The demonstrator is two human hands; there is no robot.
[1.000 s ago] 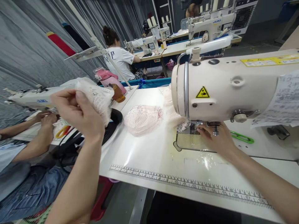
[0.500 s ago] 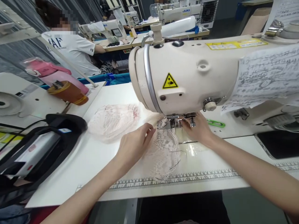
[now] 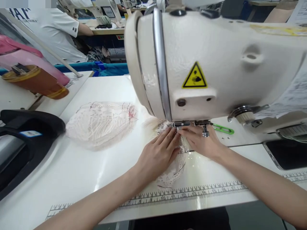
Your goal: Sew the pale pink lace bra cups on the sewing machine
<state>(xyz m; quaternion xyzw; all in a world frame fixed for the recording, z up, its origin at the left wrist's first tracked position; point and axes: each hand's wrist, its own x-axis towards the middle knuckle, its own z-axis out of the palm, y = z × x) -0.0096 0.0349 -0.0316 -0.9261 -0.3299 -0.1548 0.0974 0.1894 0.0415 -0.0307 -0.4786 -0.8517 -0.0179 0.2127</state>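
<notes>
A pale lace piece [image 3: 176, 171] with a scalloped edge and dark loose threads lies under the needle area of the white sewing machine [image 3: 148, 67]. My left hand [image 3: 159, 153] rests flat over this lace, its fingers stretched toward the presser foot and covering part of the cloth. From the other side my right hand [image 3: 206, 142] reaches in with extended fingers, touching the lace edge close to my left fingertips. Machine parts partly hide the right fingers. A second lace piece [image 3: 100, 126], with red threads at its right end, lies apart on the left.
Green thread snips [image 3: 223, 128] lie behind my right hand, and a phone [image 3: 286, 155] is at the right. A ruler strip [image 3: 168, 198] runs along the front edge. On the left are a black object [image 3: 31, 123], a brown cup [image 3: 35, 81] and a seated person [image 3: 48, 35].
My left hand has moved right and forward from the lace's left side, flattening onto it near the presser foot. The right hand has shifted slightly. The view has moved closer to the machine.
</notes>
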